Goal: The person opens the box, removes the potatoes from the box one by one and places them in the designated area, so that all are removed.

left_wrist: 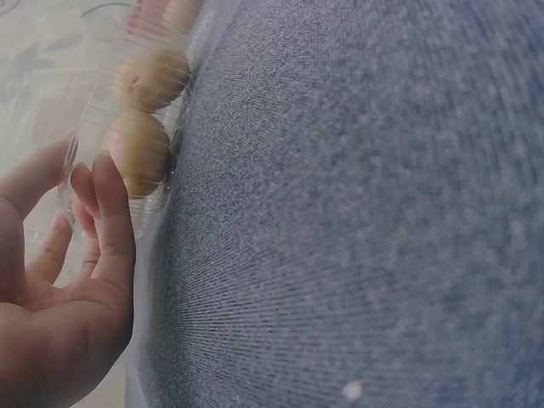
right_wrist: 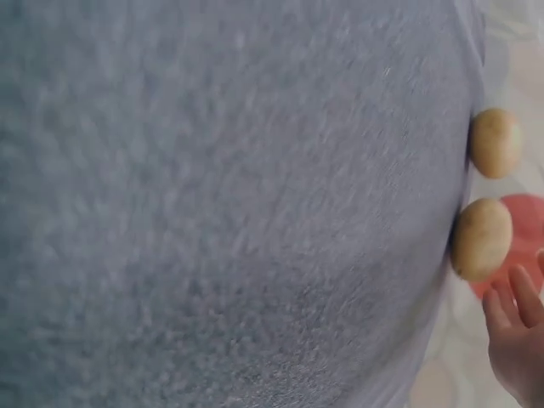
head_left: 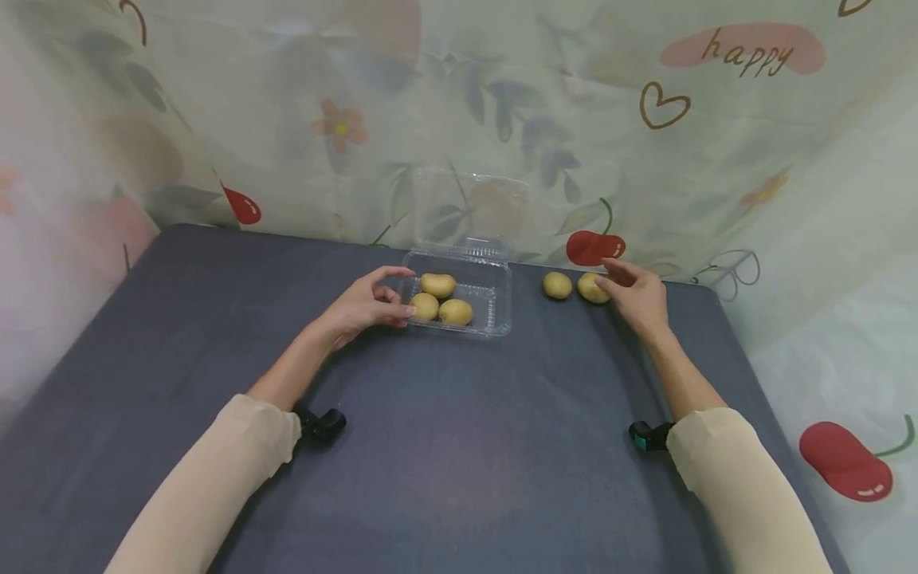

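A clear plastic clamshell container (head_left: pixel 495 299) stands on the table with its lid (head_left: pixel 473 209) raised behind it. Three potatoes lie inside, among them one potato (head_left: pixel 456 312) near the front wall. My left hand (head_left: pixel 366 304) holds the container's left end between thumb and fingers; the left wrist view shows this hand (left_wrist: pixel 72 289) at the same end. To the container's right, a potato (head_left: pixel 557 285) rests beside another potato (head_left: pixel 592 288). Close to that outer potato (right_wrist: pixel 482 240) is my right hand (right_wrist: pixel 520 344), its fingers apart; contact is hard to tell.
The dark grey tabletop (head_left: pixel 459 446) extends in front of both hands. A patterned curtain (head_left: pixel 287 119) hangs along the table's back edge, right behind the container and the loose potatoes, and more sheeting hangs at both sides.
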`<state>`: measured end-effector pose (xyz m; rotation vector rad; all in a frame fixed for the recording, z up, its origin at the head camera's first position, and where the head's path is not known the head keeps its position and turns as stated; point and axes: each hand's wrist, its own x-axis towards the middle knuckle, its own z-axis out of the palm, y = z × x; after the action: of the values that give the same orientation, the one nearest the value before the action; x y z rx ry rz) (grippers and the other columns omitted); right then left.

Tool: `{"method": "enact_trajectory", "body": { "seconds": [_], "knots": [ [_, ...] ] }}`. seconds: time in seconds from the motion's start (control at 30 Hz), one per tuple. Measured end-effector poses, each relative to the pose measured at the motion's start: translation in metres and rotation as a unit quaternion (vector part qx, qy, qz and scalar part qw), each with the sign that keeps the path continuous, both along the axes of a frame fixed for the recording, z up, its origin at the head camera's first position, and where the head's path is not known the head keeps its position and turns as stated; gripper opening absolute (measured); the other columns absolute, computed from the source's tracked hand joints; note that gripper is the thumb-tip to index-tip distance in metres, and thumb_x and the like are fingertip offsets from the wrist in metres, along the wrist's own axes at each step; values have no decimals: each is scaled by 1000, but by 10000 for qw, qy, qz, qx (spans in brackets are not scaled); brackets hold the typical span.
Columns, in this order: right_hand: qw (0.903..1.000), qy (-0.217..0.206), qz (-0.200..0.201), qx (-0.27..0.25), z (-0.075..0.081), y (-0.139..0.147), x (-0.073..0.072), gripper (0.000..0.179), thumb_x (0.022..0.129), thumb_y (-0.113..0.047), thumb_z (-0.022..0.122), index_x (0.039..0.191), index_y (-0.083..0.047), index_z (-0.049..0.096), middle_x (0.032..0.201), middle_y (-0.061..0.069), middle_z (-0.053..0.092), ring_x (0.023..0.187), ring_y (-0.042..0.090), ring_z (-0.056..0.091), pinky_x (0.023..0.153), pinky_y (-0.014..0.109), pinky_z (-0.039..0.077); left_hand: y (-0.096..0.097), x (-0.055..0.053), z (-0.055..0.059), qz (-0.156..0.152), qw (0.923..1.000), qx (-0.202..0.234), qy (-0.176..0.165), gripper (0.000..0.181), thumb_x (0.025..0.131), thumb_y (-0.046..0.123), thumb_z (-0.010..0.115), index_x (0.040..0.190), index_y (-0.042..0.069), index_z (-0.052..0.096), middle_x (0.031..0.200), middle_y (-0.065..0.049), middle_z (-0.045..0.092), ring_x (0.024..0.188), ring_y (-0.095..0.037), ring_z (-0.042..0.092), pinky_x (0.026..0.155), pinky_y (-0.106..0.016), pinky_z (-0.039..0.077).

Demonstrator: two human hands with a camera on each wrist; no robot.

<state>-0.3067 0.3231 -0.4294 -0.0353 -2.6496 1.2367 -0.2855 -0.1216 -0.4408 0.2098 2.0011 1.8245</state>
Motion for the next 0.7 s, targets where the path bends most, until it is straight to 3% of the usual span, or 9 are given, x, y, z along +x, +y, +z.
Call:
{"method": "enact_trajectory", "body": {
  "seconds": [0.27,0.57,0.7],
  "knots": [
    [9968,127,326,-721,14,-18,13,44,93,-22,73,133,-8,64,135,11,61,127,27,56,96,22,50,0,1,0,24,10000,-56,13,69,90,8,75,148,16,40,88,-10,60,85,-27,65,87,-44,58],
    [9863,323,862,-1366,40,-41,32,40,94,-9,70,130,6,61,130,21,62,116,23,62,88,16,52,1,2,0,97,9999,-121,59,69,88,9,77,147,15,42,86,-9,60,81,-26,65,84,-44,58],
    [9810,331,1000,-1631,41,-43,36,41,92,-5,71,129,9,61,131,25,60,120,33,59,89,16,52,1,3,0,84,9999,-112,64,69,88,8,77,147,14,41,86,-9,59,81,-26,65,84,-43,58]
  ]
}}
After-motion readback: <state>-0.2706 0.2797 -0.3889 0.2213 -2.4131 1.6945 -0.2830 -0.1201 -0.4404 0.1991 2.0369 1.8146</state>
